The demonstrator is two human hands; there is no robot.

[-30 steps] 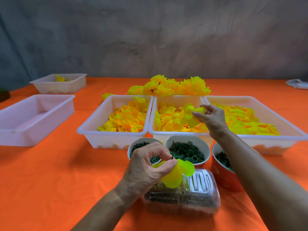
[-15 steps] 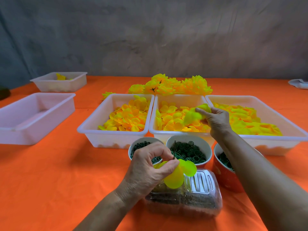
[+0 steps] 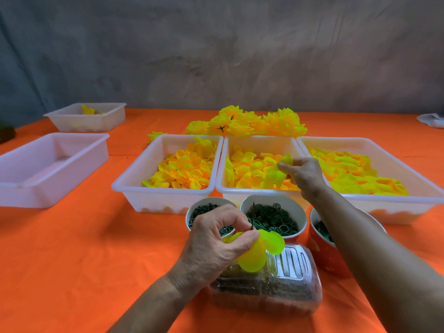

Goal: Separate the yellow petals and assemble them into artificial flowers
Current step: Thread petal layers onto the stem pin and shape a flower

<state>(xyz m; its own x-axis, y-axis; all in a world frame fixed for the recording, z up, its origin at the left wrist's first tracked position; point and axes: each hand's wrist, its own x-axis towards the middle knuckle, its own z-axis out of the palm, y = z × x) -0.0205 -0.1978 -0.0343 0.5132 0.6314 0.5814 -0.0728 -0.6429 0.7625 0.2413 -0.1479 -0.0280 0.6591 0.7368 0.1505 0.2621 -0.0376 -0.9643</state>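
My left hand (image 3: 216, 243) pinches a partly built flower (image 3: 258, 253), lime-yellow petals on a thin dark stem, just above a clear plastic box (image 3: 288, 280). My right hand (image 3: 304, 175) reaches into the middle white tray (image 3: 262, 140) and grips a yellow petal piece (image 3: 276, 175) lifted off the loose petals. Two more white trays of yellow-orange petals stand beside it, the left tray (image 3: 165, 195) and the right tray (image 3: 408, 200). Finished yellow flowers (image 3: 247, 123) lie heaped behind the trays.
Three cups of green rings stand before the trays: the left cup (image 3: 204, 205), the middle cup (image 3: 274, 200), the red cup (image 3: 324, 255) under my right forearm. Two more white trays, the large one (image 3: 48, 164) and the small one (image 3: 89, 118), stand at the far left on the orange tablecloth (image 3: 84, 260).
My right hand has dipped lower into the middle tray and now holds a petal piece nearer the tray's front. My left hand has stayed put with the flower.
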